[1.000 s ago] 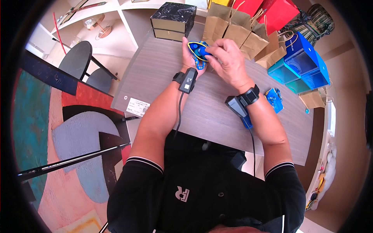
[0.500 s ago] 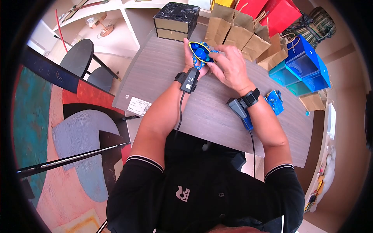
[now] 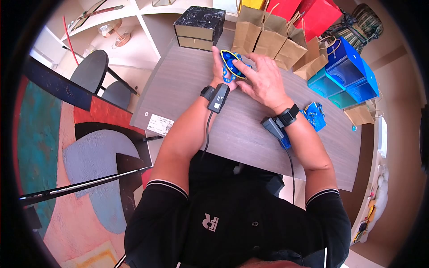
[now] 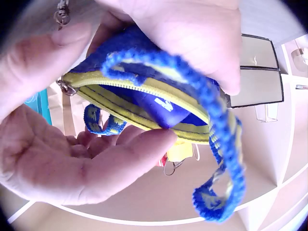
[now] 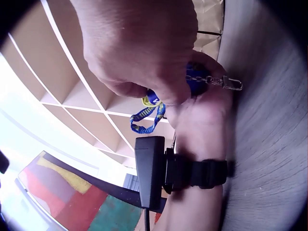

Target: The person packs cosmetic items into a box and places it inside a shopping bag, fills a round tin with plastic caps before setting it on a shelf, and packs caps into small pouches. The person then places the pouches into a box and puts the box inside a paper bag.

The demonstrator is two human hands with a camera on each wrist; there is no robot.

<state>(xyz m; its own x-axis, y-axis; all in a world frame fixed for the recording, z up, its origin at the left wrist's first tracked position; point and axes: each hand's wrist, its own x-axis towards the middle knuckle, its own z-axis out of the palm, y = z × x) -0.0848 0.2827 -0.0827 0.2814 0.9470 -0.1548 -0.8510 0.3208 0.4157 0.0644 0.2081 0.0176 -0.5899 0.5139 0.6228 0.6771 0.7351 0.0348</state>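
Observation:
A small blue zip pouch [image 4: 115, 53] with a yellow zipper and blue-and-yellow woven straps is held in my left hand [image 3: 218, 71], above the far part of the desk. Its mouth gapes, and a blue rounded item [image 4: 166, 108] with a white letter shows inside. My right hand [image 3: 266, 82] grips the pouch's right side. Its index finger [image 4: 149, 147] lies along the zipper rim, and other fingers curl behind the pouch. The zipper pull [image 4: 66, 87] sits at one end of the mouth. A metal chain with a clasp [image 5: 232, 83] hangs by the left palm.
A blue crumpled packet [image 3: 316, 117] lies on the desk [image 3: 232, 129] by my right forearm. Brown paper bags [image 3: 272, 42], a black marbled box [image 3: 199, 26] and a blue drawer box [image 3: 351, 73] stand along the back. A white label [image 3: 159, 124] marks the left edge.
The pouch has turned slightly in the left hand. Its mouth opened wider and then narrowed, and the right index finger has moved from beside the mouth to over it.

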